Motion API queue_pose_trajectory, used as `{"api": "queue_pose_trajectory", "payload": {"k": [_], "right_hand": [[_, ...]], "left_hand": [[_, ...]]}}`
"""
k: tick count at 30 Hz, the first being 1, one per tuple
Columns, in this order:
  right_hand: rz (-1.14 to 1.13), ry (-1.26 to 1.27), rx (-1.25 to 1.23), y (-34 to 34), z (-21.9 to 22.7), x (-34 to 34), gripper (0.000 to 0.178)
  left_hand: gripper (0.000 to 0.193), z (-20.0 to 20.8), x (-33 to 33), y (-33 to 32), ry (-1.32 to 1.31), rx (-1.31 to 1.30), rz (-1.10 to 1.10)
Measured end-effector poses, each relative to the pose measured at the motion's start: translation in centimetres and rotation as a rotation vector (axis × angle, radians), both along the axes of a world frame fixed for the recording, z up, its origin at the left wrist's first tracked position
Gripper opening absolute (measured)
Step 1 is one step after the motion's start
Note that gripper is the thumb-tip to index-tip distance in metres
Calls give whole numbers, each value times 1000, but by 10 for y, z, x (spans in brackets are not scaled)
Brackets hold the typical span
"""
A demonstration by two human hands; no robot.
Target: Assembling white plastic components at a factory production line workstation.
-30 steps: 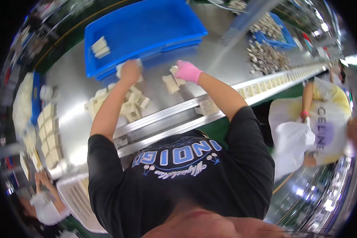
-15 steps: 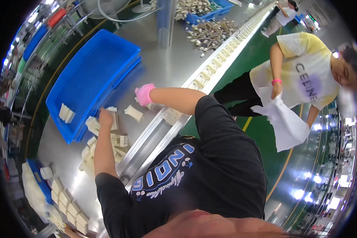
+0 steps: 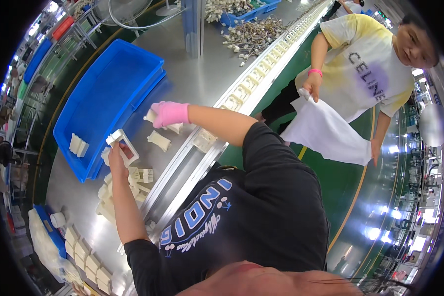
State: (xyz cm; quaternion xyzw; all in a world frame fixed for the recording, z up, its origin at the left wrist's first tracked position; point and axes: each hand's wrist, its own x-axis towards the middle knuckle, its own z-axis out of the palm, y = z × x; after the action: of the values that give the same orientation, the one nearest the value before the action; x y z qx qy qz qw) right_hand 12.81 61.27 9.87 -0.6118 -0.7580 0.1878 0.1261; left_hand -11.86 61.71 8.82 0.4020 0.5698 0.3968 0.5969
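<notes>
My bare left hand is closed on a white plastic frame with a rectangular opening, held tilted beside the blue bin. My right hand, in a pink glove, is closed around a cream plastic piece whose end sticks out past the fingers. Just below the glove lies another cream piece, partly covered by it. A loose waisted cream piece rests on the metal table between my hands. Inside the bin's near end sits a cream block.
A pile of cream parts lies by my left forearm. Rows of cream blocks stand at lower left. A conveyor carrying cream parts runs along the table's right edge. Cables with white connectors lie beyond a metal post. A co-worker holds white cloth.
My left hand has lifted the white frame off the table. My gloved right hand has moved left, with a cream piece now in it. The co-worker has shifted and spread the cloth.
</notes>
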Motion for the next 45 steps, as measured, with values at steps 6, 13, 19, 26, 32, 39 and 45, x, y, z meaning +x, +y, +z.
{"api": "queue_pose_trajectory", "payload": {"k": [6, 13, 19, 26, 32, 39, 45], "right_hand": [[142, 774, -541, -51, 55, -9, 30], [30, 409, 192, -69, 16, -41, 29], [70, 641, 395, -84, 21, -60, 41], [124, 599, 357, -77, 31, -56, 38], [229, 609, 82, -85, 48, -51, 38], [40, 852, 68, -81, 57, -28, 41], [433, 837, 141, -88, 67, -21, 38]], "left_hand": [[39, 3, 30, -39, 126, 88, -47], [31, 21, 68, -78, -109, 206, -60], [31, -13, 62, -69, -246, 309, -93], [32, -1, 59, -66, -321, 320, -106], [36, 7, 59, -73, -521, 95, -146], [35, 7, 60, -78, -450, -72, -315], [47, 32, 39, -86, -697, -280, -736]]}}
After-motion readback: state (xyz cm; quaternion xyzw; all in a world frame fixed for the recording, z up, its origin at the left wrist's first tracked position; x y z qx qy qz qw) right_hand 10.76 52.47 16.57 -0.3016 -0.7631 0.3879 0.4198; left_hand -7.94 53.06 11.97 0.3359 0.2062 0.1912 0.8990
